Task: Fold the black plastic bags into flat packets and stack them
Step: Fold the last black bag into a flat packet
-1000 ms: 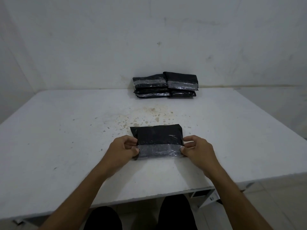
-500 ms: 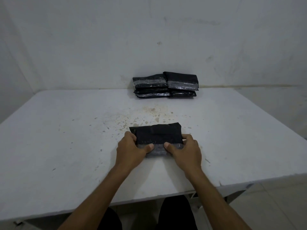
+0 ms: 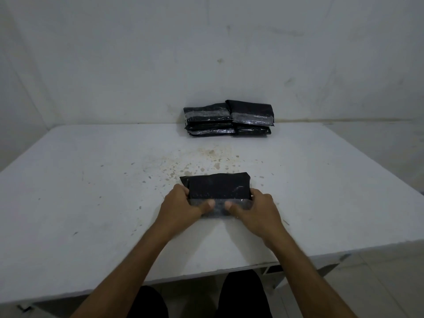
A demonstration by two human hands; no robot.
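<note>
A folded black plastic packet [image 3: 218,187] with a clear taped strip along its near edge lies on the white table [image 3: 91,191] in front of me. My left hand [image 3: 181,206] grips its left end, thumb pressing on the strip. My right hand [image 3: 254,208] grips its right end, thumb also on the strip. Both thumbs nearly meet at the middle of the strip. At the table's far edge, against the wall, stand two side-by-side stacks of finished black packets [image 3: 229,118].
The table top carries brownish stains [image 3: 206,161] between the packet and the stacks. A white wall [image 3: 206,53] closes off the back. My dark-clad knees [image 3: 241,294] show under the table's near edge.
Both thumbs have slid inward along the taped strip from the packet's ends toward its middle. The packet has stayed in place.
</note>
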